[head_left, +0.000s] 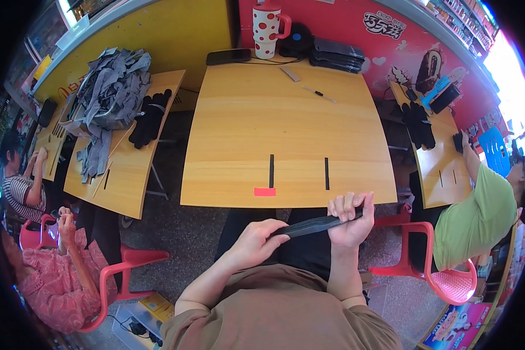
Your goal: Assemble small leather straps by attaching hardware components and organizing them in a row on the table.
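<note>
Head view, left hand and right hand fingers gripping dark strip, lettering on pink wall

Past the bench's far right corner, I see bold dark-and-white lettering set at a slant on the pink-red wall, with a line of smaller characters just above it. Well out beyond the far left corner, the yellow panel bears red characters, partly hidden by the heap of grey cloth and its box. Low down, well off the near right corner, a blue and pink printed board carries pale lettering too small for me to make out.
</note>
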{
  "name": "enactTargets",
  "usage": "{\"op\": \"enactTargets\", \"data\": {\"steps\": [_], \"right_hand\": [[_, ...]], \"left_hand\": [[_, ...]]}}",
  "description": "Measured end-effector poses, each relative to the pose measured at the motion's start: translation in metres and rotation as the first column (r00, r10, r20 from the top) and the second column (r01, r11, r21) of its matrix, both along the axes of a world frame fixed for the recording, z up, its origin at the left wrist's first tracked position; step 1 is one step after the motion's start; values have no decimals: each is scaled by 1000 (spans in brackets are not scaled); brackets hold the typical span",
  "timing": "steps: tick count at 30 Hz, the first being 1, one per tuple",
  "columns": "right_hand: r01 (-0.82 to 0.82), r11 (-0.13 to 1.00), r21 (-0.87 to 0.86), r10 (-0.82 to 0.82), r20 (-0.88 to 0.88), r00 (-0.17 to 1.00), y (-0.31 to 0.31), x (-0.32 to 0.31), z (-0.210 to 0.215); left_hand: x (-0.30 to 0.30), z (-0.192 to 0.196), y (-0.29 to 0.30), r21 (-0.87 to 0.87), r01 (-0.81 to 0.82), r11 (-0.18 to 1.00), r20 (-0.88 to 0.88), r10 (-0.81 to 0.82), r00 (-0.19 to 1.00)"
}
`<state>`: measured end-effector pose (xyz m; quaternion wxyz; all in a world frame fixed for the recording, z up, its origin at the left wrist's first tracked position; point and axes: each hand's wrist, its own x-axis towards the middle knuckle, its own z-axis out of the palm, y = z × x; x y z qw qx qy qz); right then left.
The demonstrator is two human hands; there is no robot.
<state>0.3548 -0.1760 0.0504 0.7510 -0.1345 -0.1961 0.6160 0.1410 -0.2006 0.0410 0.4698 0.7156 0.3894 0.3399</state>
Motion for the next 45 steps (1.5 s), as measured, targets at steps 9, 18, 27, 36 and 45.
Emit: {"op": "enactTargets", "data": {"steps": [9,18,27,36,45], "right_hand": [[228,950,214,-312,709,632,4,-14,0],[281,956,79,-171,933,317,20,-1,5],[120,984,-134,56,861,505,118,17,0],[33,983,180,-114,744,-658,208,25,-27],[115,820,561,-325,621,-714,279,45,-37]], "left_hand": [[-25,5,2,-202,-98,974,85,117,990],[-30,9,43,-207,-227,952,296,282,913],[-29,-1,139,267,-207,941,-62,231,971],[-49,-40,237,497,-227,837,-205,367,907],[-35,-26,228,652,-252,715,-211,491,846]]}}
